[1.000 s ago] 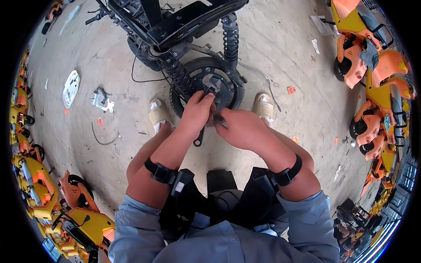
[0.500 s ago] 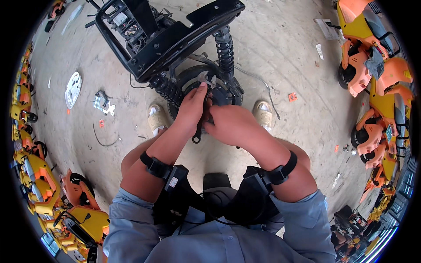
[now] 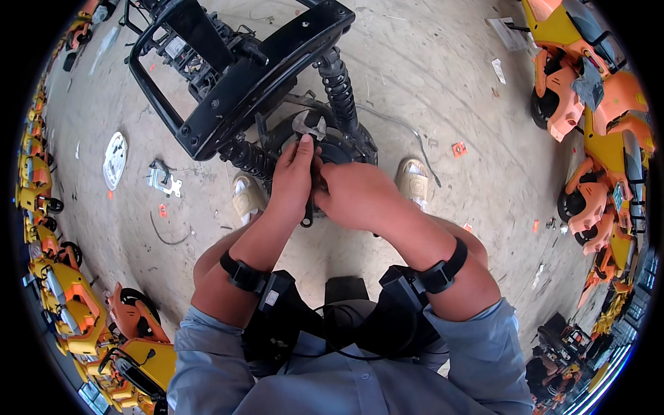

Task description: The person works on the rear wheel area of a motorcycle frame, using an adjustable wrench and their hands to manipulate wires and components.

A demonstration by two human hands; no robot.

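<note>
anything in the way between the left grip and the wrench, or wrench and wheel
Nothing visible: the left grip holds the wrench directly. The wrench's head shows against the wheel with no separate object seen between; the left grip and right grip hide part of the wheel.

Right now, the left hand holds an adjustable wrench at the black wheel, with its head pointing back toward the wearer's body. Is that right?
Not quite: the head of the adjustable wrench points away from the wearer's body, as the head camera view shows. The left hand does hold it at the black wheel.
</note>
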